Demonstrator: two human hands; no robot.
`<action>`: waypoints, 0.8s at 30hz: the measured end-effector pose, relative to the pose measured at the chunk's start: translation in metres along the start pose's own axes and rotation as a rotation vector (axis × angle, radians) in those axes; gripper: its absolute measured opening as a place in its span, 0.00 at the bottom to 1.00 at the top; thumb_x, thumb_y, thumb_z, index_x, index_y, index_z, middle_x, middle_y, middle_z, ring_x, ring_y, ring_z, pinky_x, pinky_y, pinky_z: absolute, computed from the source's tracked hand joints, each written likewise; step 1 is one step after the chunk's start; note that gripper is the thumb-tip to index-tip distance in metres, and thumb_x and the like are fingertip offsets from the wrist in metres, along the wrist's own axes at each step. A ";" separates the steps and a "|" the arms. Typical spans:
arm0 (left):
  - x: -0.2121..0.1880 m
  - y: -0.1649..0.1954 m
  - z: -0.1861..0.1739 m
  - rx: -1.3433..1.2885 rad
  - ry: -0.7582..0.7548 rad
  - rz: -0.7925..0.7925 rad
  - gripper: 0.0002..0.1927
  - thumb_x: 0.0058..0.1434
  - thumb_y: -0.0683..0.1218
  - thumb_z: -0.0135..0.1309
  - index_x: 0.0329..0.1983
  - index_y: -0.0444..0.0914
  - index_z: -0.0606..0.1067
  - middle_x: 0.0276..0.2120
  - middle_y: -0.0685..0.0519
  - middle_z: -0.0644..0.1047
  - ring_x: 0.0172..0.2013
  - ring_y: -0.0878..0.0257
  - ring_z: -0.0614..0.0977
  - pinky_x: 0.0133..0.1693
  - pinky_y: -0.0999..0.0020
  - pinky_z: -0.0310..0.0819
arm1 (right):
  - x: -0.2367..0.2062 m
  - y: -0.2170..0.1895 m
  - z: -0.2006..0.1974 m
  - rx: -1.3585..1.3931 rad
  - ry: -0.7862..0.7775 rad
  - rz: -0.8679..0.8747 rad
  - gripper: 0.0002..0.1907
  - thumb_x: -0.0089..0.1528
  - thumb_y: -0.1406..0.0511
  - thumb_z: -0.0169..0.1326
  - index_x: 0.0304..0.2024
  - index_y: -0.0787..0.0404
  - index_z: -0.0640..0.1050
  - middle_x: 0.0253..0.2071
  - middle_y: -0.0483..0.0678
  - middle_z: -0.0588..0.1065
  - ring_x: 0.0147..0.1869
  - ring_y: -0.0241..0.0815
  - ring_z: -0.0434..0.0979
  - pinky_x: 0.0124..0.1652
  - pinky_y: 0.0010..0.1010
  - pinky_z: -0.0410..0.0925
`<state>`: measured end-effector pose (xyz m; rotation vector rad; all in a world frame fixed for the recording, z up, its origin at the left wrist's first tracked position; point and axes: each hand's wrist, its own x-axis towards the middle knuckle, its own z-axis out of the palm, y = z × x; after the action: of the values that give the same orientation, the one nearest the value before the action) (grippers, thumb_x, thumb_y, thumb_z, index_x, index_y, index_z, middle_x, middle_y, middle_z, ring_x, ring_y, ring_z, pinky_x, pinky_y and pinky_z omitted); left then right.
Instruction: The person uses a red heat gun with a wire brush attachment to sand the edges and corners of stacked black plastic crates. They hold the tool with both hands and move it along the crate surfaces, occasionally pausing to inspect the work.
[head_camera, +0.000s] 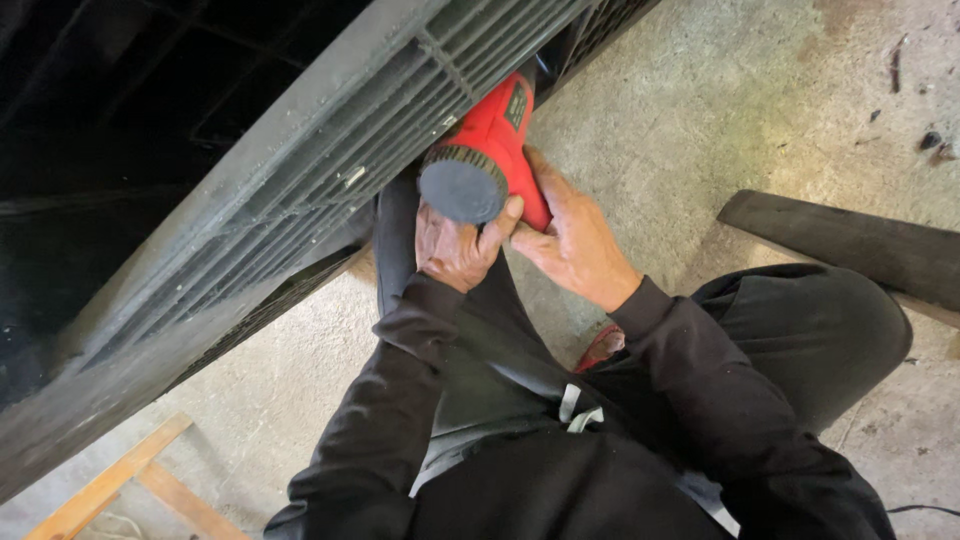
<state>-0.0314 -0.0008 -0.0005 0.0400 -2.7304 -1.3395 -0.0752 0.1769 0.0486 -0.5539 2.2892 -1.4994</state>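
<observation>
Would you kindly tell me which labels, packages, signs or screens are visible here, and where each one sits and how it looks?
Label: a small dark rectangle with pale print, on the side of the red power tool held by both hands against the grey slatted panel.
No packages, signs or screens show.

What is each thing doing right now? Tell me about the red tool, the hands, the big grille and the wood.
Red tool: gripped in both hands, nose against the grille.
Left hand: wrapped around the tool's grey back end.
Right hand: clasping the tool's side.
Grille: leaning at a tilt, dusty.
Dark plank: lying flat on the floor.
Wooden frame: lying on the floor.
</observation>
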 end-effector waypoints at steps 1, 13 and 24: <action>0.000 0.000 -0.001 0.008 0.000 0.014 0.24 0.67 0.61 0.56 0.47 0.36 0.80 0.46 0.43 0.82 0.50 0.42 0.81 0.57 0.49 0.70 | 0.000 0.001 0.001 -0.033 0.011 0.004 0.41 0.59 0.67 0.58 0.73 0.66 0.60 0.57 0.67 0.75 0.59 0.63 0.79 0.53 0.40 0.73; 0.007 0.010 -0.005 0.016 0.002 0.063 0.24 0.69 0.60 0.54 0.51 0.35 0.79 0.48 0.43 0.82 0.52 0.42 0.80 0.60 0.48 0.68 | 0.005 0.000 -0.003 -0.014 -0.001 0.094 0.40 0.58 0.66 0.57 0.73 0.65 0.61 0.52 0.65 0.76 0.52 0.59 0.82 0.48 0.39 0.74; 0.008 0.011 -0.006 -0.004 -0.010 0.043 0.25 0.69 0.61 0.53 0.52 0.34 0.79 0.48 0.43 0.82 0.52 0.43 0.81 0.59 0.48 0.68 | 0.009 -0.004 -0.003 -0.019 -0.032 0.137 0.41 0.57 0.67 0.57 0.73 0.63 0.61 0.49 0.63 0.78 0.47 0.55 0.83 0.46 0.37 0.74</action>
<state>-0.0388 0.0006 0.0124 -0.0257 -2.7212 -1.3370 -0.0841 0.1732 0.0533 -0.4139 2.2703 -1.3954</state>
